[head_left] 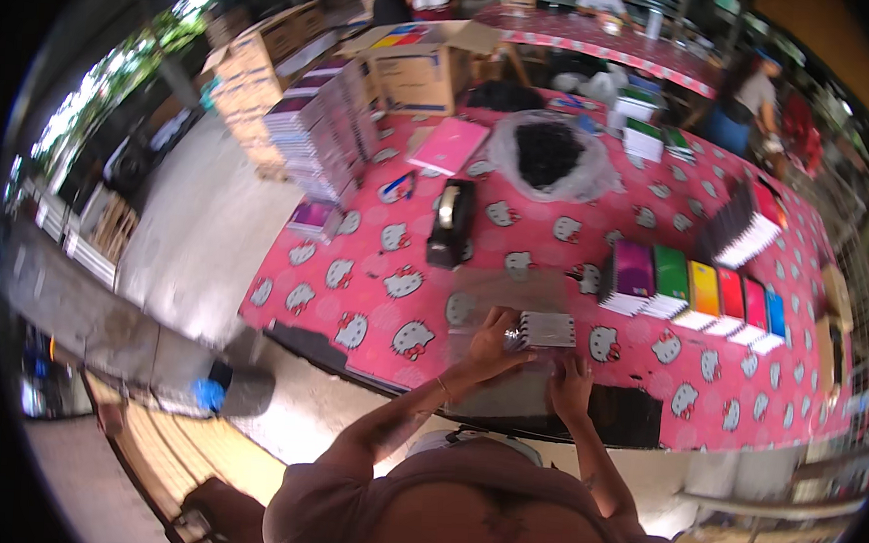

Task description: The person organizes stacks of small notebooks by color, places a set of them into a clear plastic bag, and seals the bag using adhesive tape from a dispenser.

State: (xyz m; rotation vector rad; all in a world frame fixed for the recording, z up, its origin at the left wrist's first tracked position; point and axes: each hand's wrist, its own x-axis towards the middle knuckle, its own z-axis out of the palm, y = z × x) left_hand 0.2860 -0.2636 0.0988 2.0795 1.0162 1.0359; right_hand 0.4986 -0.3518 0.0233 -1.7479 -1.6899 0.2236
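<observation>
My left hand [495, 342] grips the left, spiral-bound edge of a small grey notebook [547, 330] that lies inside a clear plastic sleeve [512, 290] at the front of the table. My right hand [571, 387] rests just below the notebook on the lower part of the sleeve, fingers curled on the plastic. Both forearms come up from the lower edge over the table's front edge.
A pink patterned tablecloth [384, 289] covers the table. On it stand a black tape dispenser [451, 223], a row of coloured notebooks [694, 295], tall notebook stacks [319, 133], a pink folder [448, 144], a clear bag of black items [549, 155] and a cardboard box [420, 69]. People sit at a far table [604, 39].
</observation>
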